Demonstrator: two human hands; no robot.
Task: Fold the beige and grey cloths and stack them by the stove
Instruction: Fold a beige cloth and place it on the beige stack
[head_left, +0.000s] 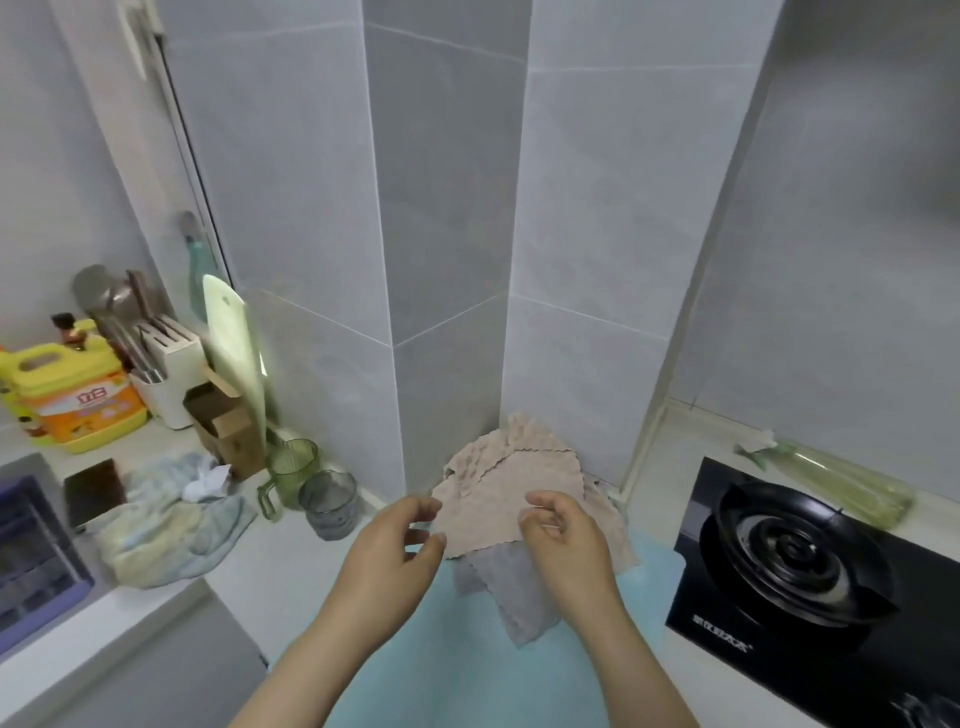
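While fuzzy beige cloth overlies grey cloth, left hand hovers half-curled, empty; right hand has unclear grip.

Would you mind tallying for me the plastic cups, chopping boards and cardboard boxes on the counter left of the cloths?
Cups: 2, a green cup and a grey cup
Chopping board: 1
Cardboard box: 1
Total: 4

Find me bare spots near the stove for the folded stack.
Free: the blue mat in front of the grey cloth, plus its narrow strip between beige cloth and stove. Crowded: left counter, with green cup, grey cup, crumpled towel, cardboard box.
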